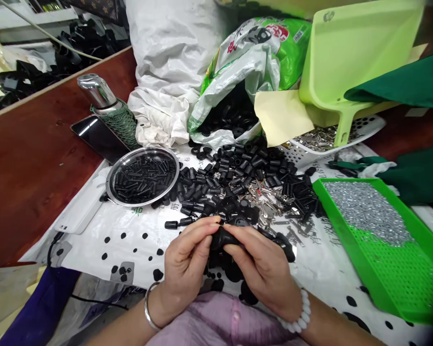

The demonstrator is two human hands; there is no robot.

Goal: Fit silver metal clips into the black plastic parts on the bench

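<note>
Close to my body, my left hand (186, 259) and my right hand (265, 262) meet fingertip to fingertip, both closed around one dark, rounded black plastic part (222, 238). Fingers cover much of it, and its exact kind is unclear. Something tiny may sit between the fingertips at its top; I cannot make it out. Just beyond the hands lies a heap of short black ribbed sleeves (216, 180), with flat metal pieces (270, 199) spread at its right. Round black caps (241, 214) are nearest my right fingers.
A steel dish (109, 185) of black spiral pieces stands at left, beside a phone (99, 138) and a white power bank (81, 211). To the right is a green tray (364, 269) holding small silver pieces. Behind are an open bag (234, 79), a dustpan (357, 53) and a white basket (303, 156).
</note>
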